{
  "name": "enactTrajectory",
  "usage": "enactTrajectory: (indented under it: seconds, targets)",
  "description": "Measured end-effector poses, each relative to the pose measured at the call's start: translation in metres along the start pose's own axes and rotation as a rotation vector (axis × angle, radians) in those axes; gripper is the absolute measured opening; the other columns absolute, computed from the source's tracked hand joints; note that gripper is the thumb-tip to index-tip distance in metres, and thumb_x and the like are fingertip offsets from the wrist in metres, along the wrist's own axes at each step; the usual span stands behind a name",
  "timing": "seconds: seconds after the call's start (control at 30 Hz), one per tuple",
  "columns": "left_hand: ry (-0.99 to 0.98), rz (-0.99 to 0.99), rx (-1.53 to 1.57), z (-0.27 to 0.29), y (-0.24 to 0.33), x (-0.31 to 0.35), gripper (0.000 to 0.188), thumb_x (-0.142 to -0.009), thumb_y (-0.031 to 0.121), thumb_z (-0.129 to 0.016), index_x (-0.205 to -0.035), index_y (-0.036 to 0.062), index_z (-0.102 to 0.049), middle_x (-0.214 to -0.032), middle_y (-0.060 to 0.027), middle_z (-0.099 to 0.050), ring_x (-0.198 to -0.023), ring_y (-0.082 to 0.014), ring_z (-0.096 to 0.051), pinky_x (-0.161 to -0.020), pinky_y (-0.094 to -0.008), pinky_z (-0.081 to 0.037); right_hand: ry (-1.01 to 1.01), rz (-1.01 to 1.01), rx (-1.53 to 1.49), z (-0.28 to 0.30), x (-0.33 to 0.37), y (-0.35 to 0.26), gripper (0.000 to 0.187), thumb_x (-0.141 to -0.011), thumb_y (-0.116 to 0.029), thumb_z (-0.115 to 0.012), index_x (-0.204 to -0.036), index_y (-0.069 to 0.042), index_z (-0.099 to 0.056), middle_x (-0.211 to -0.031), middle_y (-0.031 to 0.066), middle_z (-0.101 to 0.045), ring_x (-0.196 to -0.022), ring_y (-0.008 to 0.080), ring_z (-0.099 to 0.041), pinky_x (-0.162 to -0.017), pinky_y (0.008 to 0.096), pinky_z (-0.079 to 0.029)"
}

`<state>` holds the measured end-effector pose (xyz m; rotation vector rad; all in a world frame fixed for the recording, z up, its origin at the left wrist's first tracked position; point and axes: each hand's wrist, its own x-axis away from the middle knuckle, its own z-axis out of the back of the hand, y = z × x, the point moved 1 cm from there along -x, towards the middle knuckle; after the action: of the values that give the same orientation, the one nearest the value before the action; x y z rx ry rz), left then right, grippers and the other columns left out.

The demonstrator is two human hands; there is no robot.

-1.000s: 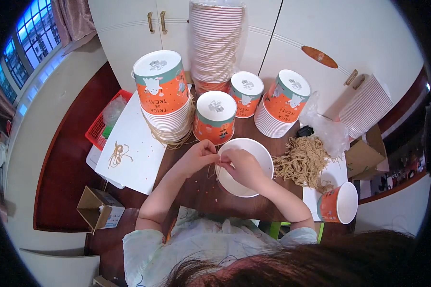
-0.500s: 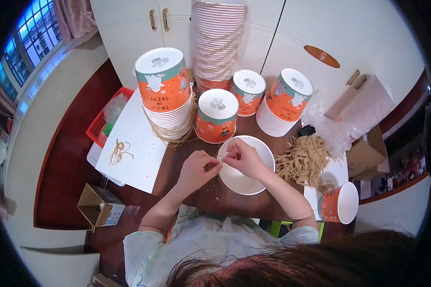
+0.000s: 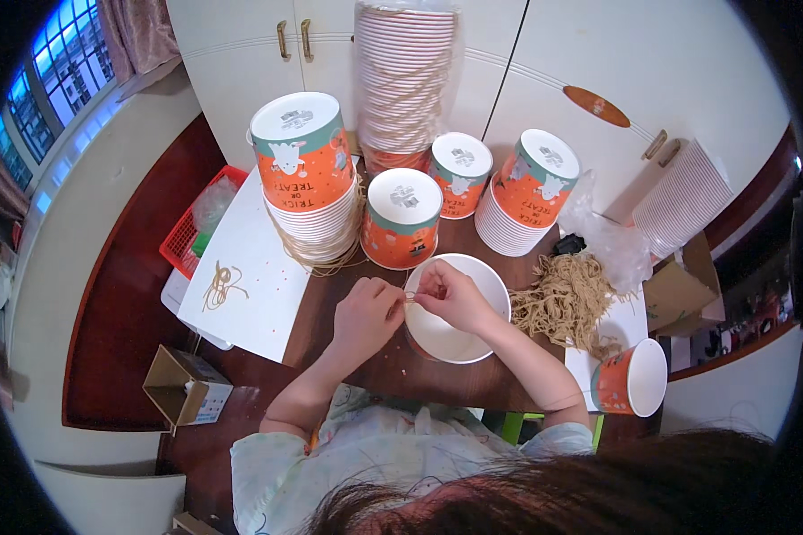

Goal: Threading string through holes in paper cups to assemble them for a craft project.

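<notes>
A white-lined paper bucket stands mouth up in front of me on the brown table. At its left rim, my left hand is closed with thumb and fingers pinched together. My right hand reaches over the bucket's mouth, its fingertips pinched close to the left ones. A small loop of thin tan cord shows between the two hands at the rim; its ends are hidden by my fingers. Just beyond the bucket sits an upside-down orange and green paper bucket.
Nested upside-down buckets stand at left and right, with a tall wrapped stack behind. A heap of tan cord lies right of my bucket. Another bucket lies tipped at the right edge. Loose cord rests on white board.
My left hand has turned slightly, and its fingers are closer together at the rim. The right hand's fingertips have drawn in a little. The buckets stay in place.
</notes>
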<state>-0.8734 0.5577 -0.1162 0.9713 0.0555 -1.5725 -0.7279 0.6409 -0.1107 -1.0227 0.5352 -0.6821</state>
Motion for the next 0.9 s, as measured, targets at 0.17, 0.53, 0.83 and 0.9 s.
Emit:
enactTrajectory:
  seconds: [0.17, 0.53, 0.83, 0.9]
  targets:
    - [-0.033, -0.048, -0.117, 0.002, -0.003, 0.008, 0.013, -0.064, 0.010, -0.066, -0.075, 0.0118, -0.059, -0.071, -0.0025, -0.054, -0.065, -0.0202, -0.055, -0.055, -0.0316, -0.046, -0.021, 0.033, 0.002, -0.002, -0.003, -0.002, 0.020, -0.073, -0.002, -0.062, -0.085, -0.006, -0.046, -0.069, -0.0021, -0.051, -0.061, 0.0043, -0.046, -0.053, 0.0196, -0.039]
    - [0.112, -0.245, -0.004, -0.003, -0.008, 0.020, 0.020, -0.061, 0.003, -0.066, -0.077, 0.0066, -0.057, -0.075, -0.0045, -0.060, -0.065, -0.0206, -0.058, -0.056, -0.0302, -0.048, -0.110, 0.027, -0.010, -0.008, -0.010, -0.001, 0.020, -0.072, -0.001, -0.059, -0.086, -0.007, -0.046, -0.072, -0.0024, -0.051, -0.064, 0.0043, -0.047, -0.055, 0.0188, -0.038]
    - [0.120, -0.173, 0.046, -0.012, -0.010, 0.033, 0.019, -0.064, 0.003, -0.064, -0.080, 0.0063, -0.056, -0.077, -0.0049, -0.060, -0.064, -0.0197, -0.059, -0.056, -0.0299, -0.048, -0.145, -0.132, -0.229, -0.013, -0.014, 0.009, 0.017, -0.075, -0.004, -0.059, -0.086, -0.006, -0.046, -0.076, -0.0012, -0.049, -0.070, 0.0066, -0.047, -0.063, 0.0214, -0.040]
    - [0.102, -0.160, 0.064, -0.017, -0.012, 0.034, 0.019, -0.064, 0.003, -0.064, -0.080, 0.0062, -0.056, -0.078, -0.0054, -0.061, -0.063, -0.0197, -0.059, -0.055, -0.0300, -0.048, -0.167, -0.142, -0.233, -0.013, -0.014, 0.009, 0.017, -0.076, -0.003, -0.059, -0.087, -0.005, -0.045, -0.076, -0.0013, -0.049, -0.071, 0.0064, -0.047, -0.063, 0.0215, -0.040]
